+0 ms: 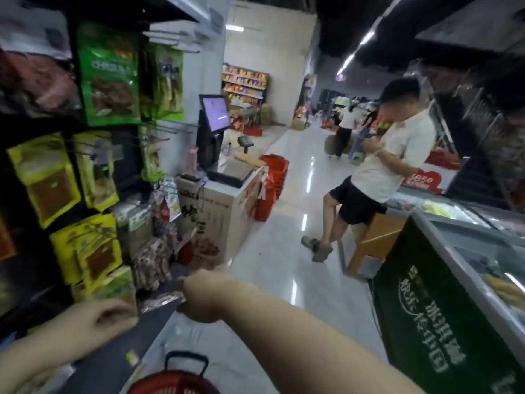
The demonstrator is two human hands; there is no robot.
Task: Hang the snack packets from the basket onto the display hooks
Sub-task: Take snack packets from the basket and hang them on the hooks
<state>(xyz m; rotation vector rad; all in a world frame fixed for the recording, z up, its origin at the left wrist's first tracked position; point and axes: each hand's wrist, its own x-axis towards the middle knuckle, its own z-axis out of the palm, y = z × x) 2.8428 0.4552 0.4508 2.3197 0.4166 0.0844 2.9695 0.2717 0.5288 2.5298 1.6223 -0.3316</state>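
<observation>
Both my hands pinch one dark packet (159, 311): left hand (99, 319) at seven o'clock, right hand (203, 297) centre, red basket (173, 382) at six.

basket (173, 383) — red | hung packets (109, 72) — green, yellow | freezer panel (434, 302) — dark green

The right arm (298, 331) was stretched forward from the lower right, its hand (204, 297) curled, fingers pinched on a dark packet (153, 317). The left hand (96, 322) was held lower left of that packet, fingers curled against its edge.
</observation>
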